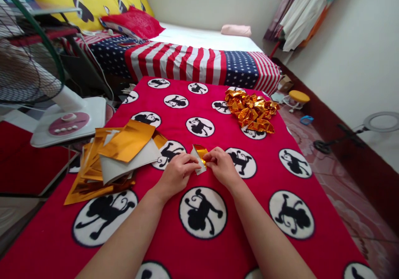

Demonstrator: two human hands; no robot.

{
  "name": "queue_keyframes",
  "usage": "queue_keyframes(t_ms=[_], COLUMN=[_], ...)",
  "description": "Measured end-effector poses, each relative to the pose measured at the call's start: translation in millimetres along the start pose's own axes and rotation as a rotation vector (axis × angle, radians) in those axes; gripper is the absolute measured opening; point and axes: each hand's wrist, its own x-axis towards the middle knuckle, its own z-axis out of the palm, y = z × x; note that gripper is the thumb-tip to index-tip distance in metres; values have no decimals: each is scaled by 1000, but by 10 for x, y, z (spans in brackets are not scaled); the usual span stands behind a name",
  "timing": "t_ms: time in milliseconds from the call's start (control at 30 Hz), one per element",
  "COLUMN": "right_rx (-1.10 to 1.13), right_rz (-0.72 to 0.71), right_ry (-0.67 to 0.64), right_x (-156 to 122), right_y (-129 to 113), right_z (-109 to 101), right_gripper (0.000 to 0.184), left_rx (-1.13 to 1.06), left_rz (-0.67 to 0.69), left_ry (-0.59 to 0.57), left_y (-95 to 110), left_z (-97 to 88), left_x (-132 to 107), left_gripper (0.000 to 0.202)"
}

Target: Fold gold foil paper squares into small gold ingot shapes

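Note:
A small sheet of gold foil paper, partly folded with its pale grey back showing, is held between my two hands over the red tablecloth. On its left side the fingers of my left hand are closed on the paper. My right hand pinches the paper's right edge, where the gold face shows. Left of my hands lies a loose stack of gold foil sheets, some with the grey side up. Toward the far right rests a heap of folded gold paper pieces.
A white fan base stands against the table's left side. Behind the table is a bed with a striped and starred cover and a red pillow. On the right floor are a yellow stool and a ring light.

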Motion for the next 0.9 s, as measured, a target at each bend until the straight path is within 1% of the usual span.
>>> queue_keyframes(t_ms=[100, 167, 233, 300, 433, 567, 733, 800, 900], right_rx=[4, 20, 47, 71, 120, 154, 161, 150, 139], right_rz=[5, 2, -14, -27, -43, -62, -71, -63, -49], right_ry=[-5, 19, 43, 52, 31, 31, 42, 43, 18], right_x=[0, -26, -54, -70, -67, -68, -93, -101, -112], right_y=[11, 25, 40, 47, 46, 72, 87, 67, 28], right_z=[3, 33, 63, 74, 42, 30, 50, 39, -7], right_gripper=[22, 20, 21, 24, 26, 29, 25, 24, 26], left_rx=[-19, -21, 1, 47, 129, 133, 75, 48, 29], left_rz=[11, 14, 5, -16, -32, 4, 33, 27, 17], left_ry=[10, 9, 7, 19, 56, 31, -14, -26, -13], left_y=[-11, -14, -8, 8, 42, 42, 60, 77, 89], left_z=[0, 3, 10, 19, 35, 37, -14, -39, -47], left_x=[-5, -2, 6, 17, 46, 68, 61, 49, 31], left_gripper=[37, 40, 41, 39, 28, 20, 16, 21, 37])
